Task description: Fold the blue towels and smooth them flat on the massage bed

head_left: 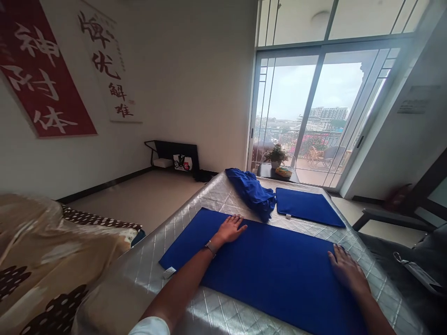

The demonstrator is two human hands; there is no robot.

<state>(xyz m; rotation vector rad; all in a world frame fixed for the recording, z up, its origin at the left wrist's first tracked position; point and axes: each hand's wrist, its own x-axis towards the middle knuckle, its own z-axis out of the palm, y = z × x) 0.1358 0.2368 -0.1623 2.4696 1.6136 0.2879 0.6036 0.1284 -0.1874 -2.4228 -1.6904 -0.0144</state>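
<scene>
A large blue folded cloth (279,265) lies flat on the table under a shiny quilted cover (153,256). My left hand (230,229) rests palm down on the cloth near its far edge, fingers stretched out. At the cloth's right side, my right hand (347,267) lies flat with its fingers extended over the edge. Beyond them sits a smaller flat blue cloth (307,206) with a white tag. A crumpled blue cloth (251,190) is heaped beside it. Another white tag (169,272) sticks out at the large cloth's left corner.
On the left is a brown patterned blanket (59,251). A dark armchair (401,260) with a white power strip (419,274) stands at right. Past the far edge, a small table (268,173) holds a potted plant (275,155), before sliding glass doors (310,111).
</scene>
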